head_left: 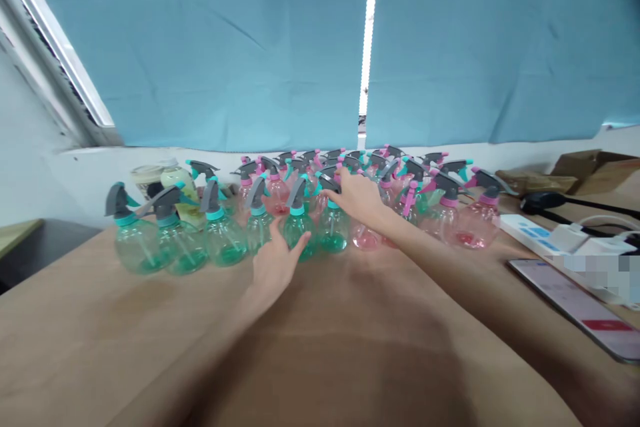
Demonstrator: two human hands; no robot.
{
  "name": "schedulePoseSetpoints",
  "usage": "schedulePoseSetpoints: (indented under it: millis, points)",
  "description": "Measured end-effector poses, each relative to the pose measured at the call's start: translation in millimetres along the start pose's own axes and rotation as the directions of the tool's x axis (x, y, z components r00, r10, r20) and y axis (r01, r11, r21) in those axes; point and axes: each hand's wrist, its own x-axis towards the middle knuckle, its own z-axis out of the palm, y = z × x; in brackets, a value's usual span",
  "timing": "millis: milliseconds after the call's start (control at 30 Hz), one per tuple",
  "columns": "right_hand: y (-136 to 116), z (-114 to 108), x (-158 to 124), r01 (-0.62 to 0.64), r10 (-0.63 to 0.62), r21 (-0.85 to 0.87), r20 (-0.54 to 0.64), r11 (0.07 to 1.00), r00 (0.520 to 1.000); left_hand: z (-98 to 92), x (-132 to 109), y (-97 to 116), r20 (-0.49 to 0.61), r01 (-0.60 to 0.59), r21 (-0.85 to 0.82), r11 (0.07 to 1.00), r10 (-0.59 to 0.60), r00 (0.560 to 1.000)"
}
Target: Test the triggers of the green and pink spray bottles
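Note:
Several round clear spray bottles with grey sprayer heads stand grouped on the table. My left hand (275, 261) is in front of a green spray bottle (299, 233) with a teal collar, thumb and forefinger spread apart. My right hand (361, 197) reaches over the front row, thumb and fingers bent at the grey head of the neighbouring green spray bottle (333, 232). Its fingertips are partly hidden and blurred. Further green bottles, such as one at the left end (140, 247), line the front. Pink spray bottles (473, 223) stand to the right and behind. Small amounts of liquid-like colour show at their bottoms.
A smartphone (575, 307) and a white power strip (535, 233) with plugs and cables lie at the right. Behind them is an open cardboard box (595, 170). Tubs (173, 180) stand at the back left. A blue curtain (240, 47) hangs behind the wooden table (100, 327).

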Motion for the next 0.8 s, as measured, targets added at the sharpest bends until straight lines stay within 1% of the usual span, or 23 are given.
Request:
schedulePoseSetpoints:
  millis: [67,167,233,300,400,500,533,600,667,733,800]
  points:
    - [-2.6,1.8,5.3,0.025,-0.025,-0.008,0.028,1.0,0.999,-0.6,11.0,5.1,0.003,0.023,0.053,0.998,-0.023,1.0]
    - [-4.3,-4.2,5.6,0.056,-0.056,-0.009,0.07,0.998,0.996,-0.4,21.9,5.6,0.023,0.023,0.093,0.995,-0.025,0.999]
    - [-4.7,-12.6,0.7,0.064,-0.063,0.0,0.093,0.998,0.994,-0.5,24.5,5.0,0.031,0.023,0.106,0.994,-0.026,0.999]
    - [-4.5,-22.2,-8.0,0.066,-0.067,0.013,0.115,0.998,0.991,-2.3,21.8,6.0,0.033,0.024,0.111,0.994,-0.028,0.999]
    - [-3.0,-37.0,-25.3,0.075,-0.078,0.03,0.149,0.997,0.986,-9.7,5.6,10.9,0.037,0.025,0.105,0.994,-0.029,0.999]
    - [-1.7,-51.8,-42.5,0.105,-0.11,0.037,0.178,0.994,0.978,-18.9,-21.2,18.5,0.067,-0.011,0.075,0.997,0.006,0.998]
    - [-1.8,-56.7,-47.7,0.112,-0.117,0.037,0.187,0.993,0.975,-20.9,-30.7,21.4,0.09,-0.046,0.042,0.998,0.042,0.995]
    - [-3.2,-66.4,-57.6,0.112,-0.116,0.029,0.2,0.993,0.973,-22.0,-47.9,28.7,0.118,-0.157,-0.073,0.985,0.165,0.979]
    - [-5.7,-75.6,-67.6,0.107,-0.11,0.027,0.215,0.994,0.97,-19.6,-61.5,38.4,0.153,-0.259,-0.143,0.955,0.28,0.948]
    - [-7.4,-83.7,-78.5,0.109,-0.117,0.048,0.235,0.993,0.965,-14.9,-71.1,50.6,0.208,-0.306,-0.188,0.933,0.343,0.916]
    - [-6.5,-90.4,-90.0,0.103,-0.124,0.097,0.247,0.99,0.961,-9.4,-77.1,63.7,0.245,-0.323,-0.245,0.914,0.381,0.892]
